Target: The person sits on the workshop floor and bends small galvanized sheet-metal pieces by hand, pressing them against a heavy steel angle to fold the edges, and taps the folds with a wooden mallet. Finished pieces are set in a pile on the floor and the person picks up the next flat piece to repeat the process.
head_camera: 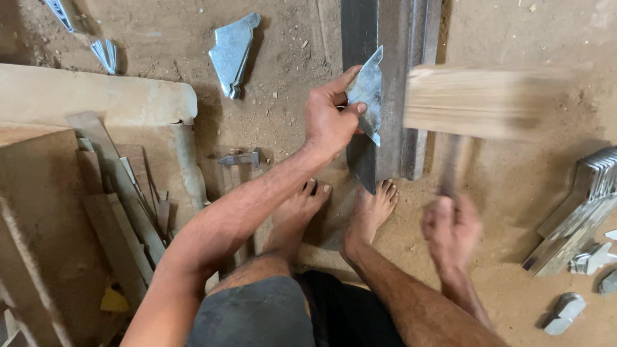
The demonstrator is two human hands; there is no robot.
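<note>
While the left hand (329, 122) pinches a cut sheet-metal piece (367, 93) between thumb and fingers, it holds that piece upright against the edge of a long steel bar (385, 38) that runs from the top centre of the frame down to the person's bare feet (334, 215). The right hand (451, 231), at lower right of centre, is closed around the handle of a wooden mallet (479, 101); both hand and mallet head are blurred, the head hanging just right of the piece, level with it.

As a judgement, the shaping of this one piece looks to be under way and not finished: the piece is on the bar's edge and the mallet is mid-swing, though the blur hides whether it touches. A stack of similar flat blanks (581, 205) leans at the right edge of the frame, which suggests more remain. Two shaped pieces lie on the dirt floor (527, 160), one (232, 54) at upper centre-left and a smaller one (106, 54) at upper left, so some appear done.

A small hammer (241, 159) lies on the floor left of the feet. Wooden slats (119, 205) and a pale stone slab (96, 96) fill the left side. A few small metal offcuts (565, 311) sit at lower right. No packages, labels or signs show anywhere.
</note>
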